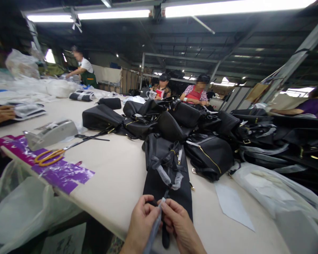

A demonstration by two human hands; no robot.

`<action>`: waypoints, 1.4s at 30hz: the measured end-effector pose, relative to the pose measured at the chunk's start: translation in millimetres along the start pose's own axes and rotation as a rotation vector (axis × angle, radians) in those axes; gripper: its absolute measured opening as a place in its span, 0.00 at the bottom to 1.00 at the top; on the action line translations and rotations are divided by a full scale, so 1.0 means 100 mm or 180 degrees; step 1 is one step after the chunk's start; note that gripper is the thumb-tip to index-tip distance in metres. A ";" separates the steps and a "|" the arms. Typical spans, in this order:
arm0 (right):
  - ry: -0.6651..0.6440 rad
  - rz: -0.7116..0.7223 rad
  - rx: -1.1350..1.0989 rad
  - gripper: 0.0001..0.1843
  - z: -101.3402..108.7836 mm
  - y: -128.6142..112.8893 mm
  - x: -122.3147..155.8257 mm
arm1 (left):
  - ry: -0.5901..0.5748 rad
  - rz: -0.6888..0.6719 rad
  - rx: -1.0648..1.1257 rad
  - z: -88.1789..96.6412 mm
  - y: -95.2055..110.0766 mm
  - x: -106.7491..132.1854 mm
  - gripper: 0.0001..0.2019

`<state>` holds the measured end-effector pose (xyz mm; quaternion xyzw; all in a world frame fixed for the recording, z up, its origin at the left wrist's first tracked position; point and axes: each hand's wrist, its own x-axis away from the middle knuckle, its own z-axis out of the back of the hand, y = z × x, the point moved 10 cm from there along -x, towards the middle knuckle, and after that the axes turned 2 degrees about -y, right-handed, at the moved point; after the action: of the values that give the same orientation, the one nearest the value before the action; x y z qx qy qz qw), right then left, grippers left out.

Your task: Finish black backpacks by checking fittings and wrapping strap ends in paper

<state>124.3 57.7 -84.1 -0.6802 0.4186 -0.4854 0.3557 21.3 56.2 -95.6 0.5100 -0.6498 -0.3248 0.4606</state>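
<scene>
At the table's near edge, a black backpack [159, 151] lies with its dark flap or panel spread toward me. Its handle [163, 176] is wrapped in translucent film. My left hand [143, 222] is closed on a strap [155, 225] covered in pale wrapping that runs down toward me. Close beside it, my right hand [181, 225] pinches the same strap near a small white piece at the fingertips. A dark strap end [165, 236] hangs below between the hands.
Many black bags [175, 116] are heaped across the table. At left are yellow-handled scissors [51, 157], a grey tape dispenser [51, 134] and purple sheeting [60, 173]. A white sheet [233, 204] and a plastic bag [275, 187] lie right. Another person's hand [1, 115] is far left; several people work beyond.
</scene>
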 end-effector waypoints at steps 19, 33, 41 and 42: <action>0.0055 0.0259 -0.0211 0.25 0.06 -0.01 -0.08 | -0.0014 -0.1944 -0.1751 -0.03 0.58 0.25 0.09; -0.0169 0.0510 0.0218 0.26 0.03 -0.11 0.01 | -0.0135 -0.0408 -0.0650 0.01 0.24 0.11 0.11; 0.0237 0.0776 0.0271 0.21 0.05 -0.10 -0.04 | 0.0140 -0.0443 -0.0349 0.10 0.22 0.08 0.13; 0.0320 0.0784 0.0265 0.20 0.07 -0.08 -0.04 | 0.0156 -0.0483 -0.0393 0.10 0.23 0.08 0.13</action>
<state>131.8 65.4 -80.0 -0.5831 0.4957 -0.4885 0.4191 3.1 54.4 -76.7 0.5363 -0.5766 -0.3855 0.4810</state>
